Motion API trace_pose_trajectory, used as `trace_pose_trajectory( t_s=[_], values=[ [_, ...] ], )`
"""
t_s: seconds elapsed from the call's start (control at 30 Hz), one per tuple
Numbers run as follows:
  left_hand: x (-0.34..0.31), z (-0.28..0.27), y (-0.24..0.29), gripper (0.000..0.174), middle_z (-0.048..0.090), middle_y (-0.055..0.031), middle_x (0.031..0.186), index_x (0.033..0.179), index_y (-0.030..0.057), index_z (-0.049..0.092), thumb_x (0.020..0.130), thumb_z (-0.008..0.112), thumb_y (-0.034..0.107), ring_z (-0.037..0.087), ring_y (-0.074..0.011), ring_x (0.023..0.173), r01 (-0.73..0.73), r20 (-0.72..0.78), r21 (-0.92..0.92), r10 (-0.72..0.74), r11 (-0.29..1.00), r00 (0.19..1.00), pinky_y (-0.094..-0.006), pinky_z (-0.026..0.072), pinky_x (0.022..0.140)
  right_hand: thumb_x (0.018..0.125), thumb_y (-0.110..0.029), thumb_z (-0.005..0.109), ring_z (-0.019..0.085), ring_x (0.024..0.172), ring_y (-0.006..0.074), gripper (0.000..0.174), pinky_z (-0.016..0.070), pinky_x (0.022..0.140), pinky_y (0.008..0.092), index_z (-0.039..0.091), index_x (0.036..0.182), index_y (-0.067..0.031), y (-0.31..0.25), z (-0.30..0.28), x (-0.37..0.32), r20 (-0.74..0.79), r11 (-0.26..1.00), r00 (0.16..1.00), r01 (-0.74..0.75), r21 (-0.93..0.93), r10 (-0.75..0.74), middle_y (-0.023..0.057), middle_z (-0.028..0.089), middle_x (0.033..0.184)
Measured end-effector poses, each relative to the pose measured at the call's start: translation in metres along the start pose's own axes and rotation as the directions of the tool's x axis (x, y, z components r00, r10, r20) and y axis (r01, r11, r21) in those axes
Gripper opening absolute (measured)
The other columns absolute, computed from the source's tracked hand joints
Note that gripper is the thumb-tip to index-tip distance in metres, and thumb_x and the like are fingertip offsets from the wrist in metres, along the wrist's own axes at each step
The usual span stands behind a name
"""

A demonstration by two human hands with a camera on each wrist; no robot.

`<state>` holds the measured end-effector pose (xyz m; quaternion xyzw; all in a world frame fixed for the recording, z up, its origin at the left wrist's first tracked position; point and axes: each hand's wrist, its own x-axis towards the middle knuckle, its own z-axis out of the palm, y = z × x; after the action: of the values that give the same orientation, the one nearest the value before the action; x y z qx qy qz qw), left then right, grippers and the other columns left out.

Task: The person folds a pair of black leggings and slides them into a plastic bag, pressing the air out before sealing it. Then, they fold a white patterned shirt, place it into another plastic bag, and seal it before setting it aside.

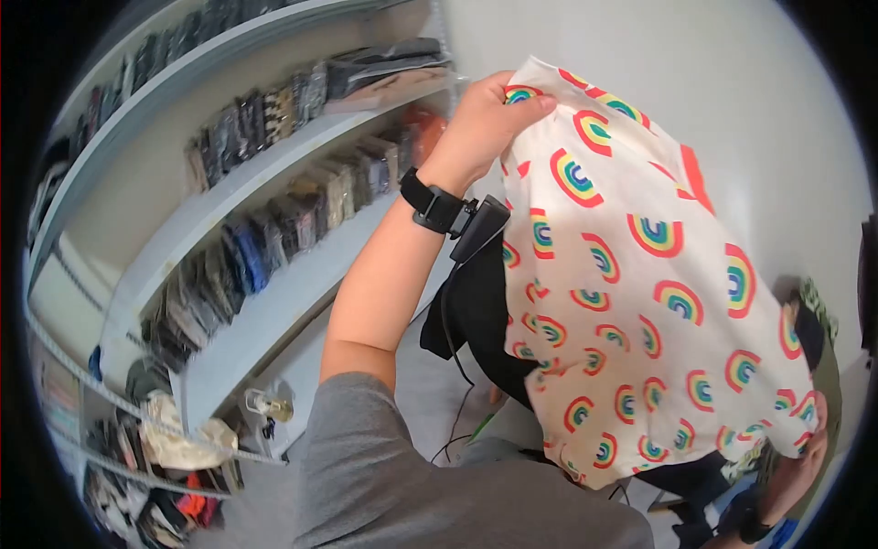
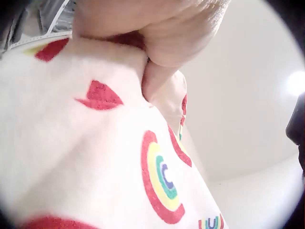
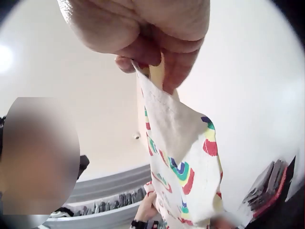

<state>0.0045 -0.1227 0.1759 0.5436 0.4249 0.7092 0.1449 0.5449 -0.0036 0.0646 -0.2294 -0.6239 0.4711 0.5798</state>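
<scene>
A white cloth with rainbow prints (image 1: pixel 658 293) hangs spread between the two hands in the head view. The left hand (image 1: pixel 489 119) pinches its upper corner, thumb over the front. At the lower right, the right hand (image 1: pixel 809 448) grips the opposite edge. Close up in the left wrist view, the left hand (image 2: pixel 152 33) holds the fabric (image 2: pixel 95 143) under its fingers. In the right wrist view, the right hand (image 3: pixel 147 33) pinches a corner of the cloth (image 3: pixel 171 119) between thumb and fingers.
Shelves (image 1: pixel 219 188) with rows of bagged, folded items line the left side. A cream cloth bundle (image 1: pixel 183 435) and piled clothes lie at the lower left. Dark items are partly hidden behind the cloth. A pale wall (image 1: pixel 732 101) stands behind.
</scene>
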Motion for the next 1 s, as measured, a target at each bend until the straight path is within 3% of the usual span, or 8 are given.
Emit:
trace_pose_trajectory(
  t_s=[0.2, 0.27, 0.37, 0.47, 0.53, 0.77, 0.93, 1.0],
  values=[
    [-0.019, 0.007, 0.014, 0.016, 0.065, -0.0057, 0.088, 0.099, -0.0019, 0.061, 0.085, 0.061, 0.007, 0.061, -0.0103, 0.073, -0.170, -0.327, 0.274, 0.258, 0.947, 0.909, -0.0238, 0.0490, 0.064, 0.097, -0.042, 0.037, 0.049, 0.112, 0.0242, 0.056, 0.0360, 0.098, 0.0351, 0.044, 0.122, 0.0083, 0.027, 0.020, -0.046, 0.246, 0.749, 0.914, 0.406, -0.524, -0.323, 0.0162, 0.046, 0.123],
    [-0.012, 0.023, 0.017, 0.016, 0.065, -0.0048, 0.083, 0.095, -0.0033, 0.062, 0.083, 0.062, 0.007, 0.059, -0.0089, 0.069, -0.219, -0.360, 0.286, 0.317, 0.933, 0.878, -0.0233, 0.0475, 0.060, 0.097, -0.035, 0.038, 0.046, 0.115, 0.0292, 0.047, 0.0333, 0.099, 0.0358, 0.052, 0.110, 0.0078, 0.060, -0.006, -0.069, 0.183, 0.921, 0.936, 0.334, -0.202, -0.299, 0.0224, 0.042, 0.127],
    [0.001, 0.042, -0.012, 0.013, 0.064, -0.0042, 0.080, 0.090, -0.0033, 0.063, 0.082, 0.062, 0.007, 0.056, -0.0083, 0.070, -0.311, -0.369, 0.299, 0.409, 0.902, 0.834, -0.0244, 0.0455, 0.063, 0.087, 0.001, 0.047, 0.061, 0.088, 0.0383, 0.021, 0.0513, 0.071, 0.0377, 0.052, 0.095, 0.0195, 0.024, 0.027, -0.070, 0.565, 0.492, 0.600, 0.796, -0.352, -0.566, 0.0308, 0.055, 0.111],
    [0.021, 0.076, -0.059, 0.014, 0.064, -0.0111, 0.078, 0.088, -0.0022, 0.063, 0.078, 0.063, 0.008, 0.059, -0.0208, 0.071, -0.271, -0.283, 0.493, 0.447, 0.827, 0.849, -0.0309, 0.0459, 0.068, 0.095, -0.033, 0.041, 0.047, 0.115, 0.0329, 0.043, 0.0329, 0.100, 0.0379, 0.058, 0.086, 0.0056, 0.048, -0.011, -0.097, 0.479, 0.662, 0.783, 0.606, -0.441, -0.397, 0.0261, 0.041, 0.130],
    [0.031, 0.099, -0.095, 0.015, 0.063, -0.0127, 0.080, 0.088, -0.0024, 0.063, 0.079, 0.062, 0.009, 0.060, -0.0229, 0.073, -0.238, -0.231, 0.427, 0.360, 0.872, 0.904, -0.0317, 0.0459, 0.069, 0.085, -0.005, 0.046, 0.054, 0.108, 0.0393, 0.022, 0.0395, 0.096, 0.0423, 0.053, 0.065, 0.0027, 0.046, -0.011, -0.112, 0.459, 0.539, 0.781, 0.625, -0.565, -0.424, 0.0307, 0.044, 0.127],
    [0.054, 0.156, -0.171, 0.019, 0.062, -0.0166, 0.091, 0.093, -0.0018, 0.063, 0.080, 0.062, 0.012, 0.059, -0.0309, 0.086, -0.194, 0.069, 0.408, 0.182, 0.892, 0.981, -0.0365, 0.0456, 0.075, 0.066, 0.010, 0.054, 0.059, 0.103, 0.0348, 0.015, 0.0473, 0.084, 0.0341, 0.046, 0.058, 0.0003, -0.007, 0.061, -0.147, 0.062, 0.589, 0.988, 0.133, -0.797, -0.138, 0.0253, 0.058, 0.116],
    [0.054, 0.189, -0.210, 0.024, 0.061, -0.0180, 0.096, 0.099, 0.0001, 0.062, 0.080, 0.064, 0.015, 0.058, -0.0343, 0.088, -0.331, 0.195, 0.448, 0.271, 0.830, 0.943, -0.0381, 0.0463, 0.076, 0.064, 0.012, 0.051, 0.060, 0.100, 0.0333, 0.010, 0.0487, 0.081, 0.0337, 0.052, 0.061, 0.0020, -0.011, 0.081, -0.146, 0.023, 0.495, 0.999, -0.002, -0.869, 0.043, 0.0199, 0.059, 0.116],
    [0.057, 0.190, -0.239, 0.031, 0.061, -0.0182, 0.097, 0.105, 0.0022, 0.062, 0.078, 0.066, 0.018, 0.058, -0.0346, 0.091, -0.326, 0.436, 0.573, 0.057, 0.752, 0.898, -0.0411, 0.0464, 0.078, 0.064, 0.012, 0.049, 0.060, 0.098, 0.0337, 0.010, 0.0486, 0.081, 0.0343, 0.053, 0.062, 0.0021, -0.005, 0.076, -0.110, 0.039, 0.486, 0.968, -0.090, -0.869, 0.249, 0.0190, 0.059, 0.116]
  ],
)
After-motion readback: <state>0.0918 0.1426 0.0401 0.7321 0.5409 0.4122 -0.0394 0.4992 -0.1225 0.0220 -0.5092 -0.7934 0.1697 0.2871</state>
